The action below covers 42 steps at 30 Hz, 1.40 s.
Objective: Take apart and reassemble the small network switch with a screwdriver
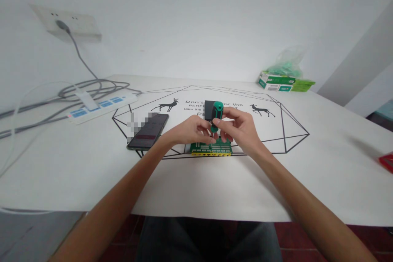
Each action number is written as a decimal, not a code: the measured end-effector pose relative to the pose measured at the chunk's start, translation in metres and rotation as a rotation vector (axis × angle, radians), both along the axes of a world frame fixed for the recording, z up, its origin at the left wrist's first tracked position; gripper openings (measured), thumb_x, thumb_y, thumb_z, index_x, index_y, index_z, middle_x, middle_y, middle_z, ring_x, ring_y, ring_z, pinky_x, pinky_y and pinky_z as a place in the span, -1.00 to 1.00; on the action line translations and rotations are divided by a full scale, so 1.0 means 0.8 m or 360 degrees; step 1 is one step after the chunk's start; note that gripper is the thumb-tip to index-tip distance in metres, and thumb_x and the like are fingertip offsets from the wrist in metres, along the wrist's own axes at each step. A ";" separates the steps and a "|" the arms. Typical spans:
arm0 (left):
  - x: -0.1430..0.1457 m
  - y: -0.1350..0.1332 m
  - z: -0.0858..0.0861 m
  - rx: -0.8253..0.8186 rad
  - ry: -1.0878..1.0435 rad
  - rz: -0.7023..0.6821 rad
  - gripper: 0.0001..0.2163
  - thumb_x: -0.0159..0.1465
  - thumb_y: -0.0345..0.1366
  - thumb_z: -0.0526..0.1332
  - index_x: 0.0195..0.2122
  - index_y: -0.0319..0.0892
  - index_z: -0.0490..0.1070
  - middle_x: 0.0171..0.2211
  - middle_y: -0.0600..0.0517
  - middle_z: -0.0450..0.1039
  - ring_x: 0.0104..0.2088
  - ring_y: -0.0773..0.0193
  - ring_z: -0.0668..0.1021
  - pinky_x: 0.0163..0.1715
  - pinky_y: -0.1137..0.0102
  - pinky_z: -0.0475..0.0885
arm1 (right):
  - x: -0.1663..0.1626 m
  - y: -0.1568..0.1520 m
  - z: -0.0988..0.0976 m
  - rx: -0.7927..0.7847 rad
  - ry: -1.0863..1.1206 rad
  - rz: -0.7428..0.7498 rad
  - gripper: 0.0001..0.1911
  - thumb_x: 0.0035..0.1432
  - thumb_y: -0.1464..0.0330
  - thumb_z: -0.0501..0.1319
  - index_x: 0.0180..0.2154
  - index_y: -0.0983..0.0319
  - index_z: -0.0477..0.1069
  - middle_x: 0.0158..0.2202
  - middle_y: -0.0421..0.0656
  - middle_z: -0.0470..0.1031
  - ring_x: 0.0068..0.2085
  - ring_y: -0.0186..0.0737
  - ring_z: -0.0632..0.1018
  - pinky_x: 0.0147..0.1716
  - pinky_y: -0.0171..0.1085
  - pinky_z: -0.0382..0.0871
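Observation:
My right hand (241,127) is closed around the green and black handle of a screwdriver (217,110), which stands nearly upright. Its thin shaft points down at a green circuit board (225,146) lying on the table, with a yellow strip along the near edge. From the other side my left hand (193,130) reaches in over the board, thumb and fingers curled together close to the shaft. Whatever is between those fingertips is too small to make out. Directly behind the screwdriver is a dark rectangular object (209,108), partly covered by the handle and hands.
A phone (149,131) lies left of the board. Farther left are a white power strip (102,108) and coiled grey cables (92,86). Green and white boxes (276,82) with a plastic bag (287,63) sit at the back right. A red object (387,162) is at the right edge.

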State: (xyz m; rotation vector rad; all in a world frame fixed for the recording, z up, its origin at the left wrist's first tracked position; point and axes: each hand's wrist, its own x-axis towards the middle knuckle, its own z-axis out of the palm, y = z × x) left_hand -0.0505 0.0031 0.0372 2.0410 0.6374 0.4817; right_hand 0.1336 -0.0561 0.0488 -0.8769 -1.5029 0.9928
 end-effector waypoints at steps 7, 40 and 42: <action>-0.002 0.000 0.002 0.0041 0.0054 -0.0079 -0.80 0.18 -0.19 0.32 -0.34 -0.24 0.62 -0.45 -0.03 0.60 -0.41 0.31 0.59 -0.32 0.42 0.49 | 0.003 0.001 -0.002 0.0029 0.0089 0.0095 -0.65 0.03 0.16 0.40 -0.23 0.23 0.47 -0.37 -0.20 0.52 -0.67 -0.42 0.44 -0.73 -0.34 0.14; -0.001 0.001 0.003 -0.0053 -0.0036 0.0002 -0.83 0.10 -0.23 0.40 -0.33 -0.19 0.64 -0.55 0.05 0.55 -0.57 0.42 0.51 -0.49 0.50 0.44 | 0.001 0.006 -0.013 -0.0107 -0.0188 0.0062 -0.70 0.01 0.14 0.40 -0.29 0.21 0.53 -0.69 -0.32 0.33 -0.63 -0.38 0.36 -0.62 -0.33 0.15; -0.001 0.001 0.003 -0.0049 -0.0027 0.0024 -0.84 0.08 -0.25 0.41 -0.34 -0.20 0.64 -0.57 0.06 0.54 -0.57 0.42 0.49 -0.51 0.51 0.42 | 0.000 0.007 -0.012 -0.0099 -0.0185 0.0047 -0.71 -0.02 0.16 0.41 -0.32 0.21 0.52 -0.67 -0.32 0.34 -0.63 -0.39 0.36 -0.62 -0.33 0.15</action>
